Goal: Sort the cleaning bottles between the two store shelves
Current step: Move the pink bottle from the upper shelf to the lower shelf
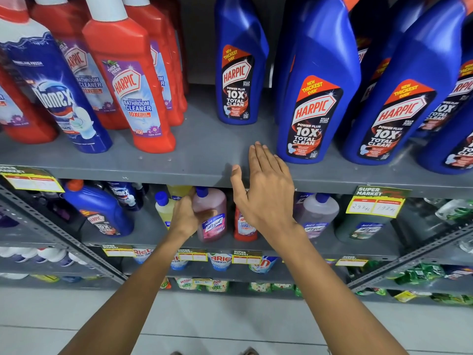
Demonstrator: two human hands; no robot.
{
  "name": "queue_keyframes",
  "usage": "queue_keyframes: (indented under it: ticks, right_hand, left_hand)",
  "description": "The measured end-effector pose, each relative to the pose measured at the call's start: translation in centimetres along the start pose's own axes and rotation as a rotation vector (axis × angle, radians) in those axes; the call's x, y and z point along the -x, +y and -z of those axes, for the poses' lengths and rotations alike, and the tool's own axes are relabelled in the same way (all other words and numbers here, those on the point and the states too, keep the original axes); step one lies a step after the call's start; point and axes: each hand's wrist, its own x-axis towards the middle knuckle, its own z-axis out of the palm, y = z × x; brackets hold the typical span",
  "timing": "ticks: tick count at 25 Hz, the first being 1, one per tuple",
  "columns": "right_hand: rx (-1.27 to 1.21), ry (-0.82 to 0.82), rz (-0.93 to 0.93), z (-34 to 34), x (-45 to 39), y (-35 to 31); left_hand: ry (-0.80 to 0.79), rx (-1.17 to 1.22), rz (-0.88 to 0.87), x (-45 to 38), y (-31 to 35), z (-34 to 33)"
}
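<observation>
On the lower shelf (pixel 281 245), my left hand (pixel 188 216) grips a pink Lizol bottle (pixel 213 219) with a blue cap. My right hand (pixel 266 185) is flat and open in front of the upper shelf (pixel 204 160), beside a large blue Harpic bottle (pixel 311 98), holding nothing. The upper shelf carries red Harpic bathroom cleaners (pixel 130 83) and a Domex bottle (pixel 55 93) on the left, blue Harpic bottles (pixel 239 73) in the middle and right. Behind my right hand on the lower shelf stands a small red Harpic bottle (pixel 244 226).
The lower shelf also holds a tilted blue Harpic bottle (pixel 99 208), a yellow bottle (pixel 163 208), a lilac Lizol bottle (pixel 316 213) and a dark green one (pixel 363 226). Price tags (pixel 375 204) hang on the shelf edges. Detergent pouches fill the racks below.
</observation>
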Motion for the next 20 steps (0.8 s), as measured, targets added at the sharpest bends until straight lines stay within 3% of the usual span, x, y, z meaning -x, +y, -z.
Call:
queue_keyframes:
  ticks: [16,20]
  right_hand:
    - [-0.006,-0.038,-0.002,0.2,0.1,0.0]
    - [-0.028,-0.027,0.006,0.1,0.2,-0.1]
  left_hand:
    - [-0.002,-0.021,0.053,0.3,1.0,0.3]
    - [-0.027,-0.021,-0.018,0.9,1.4,0.8]
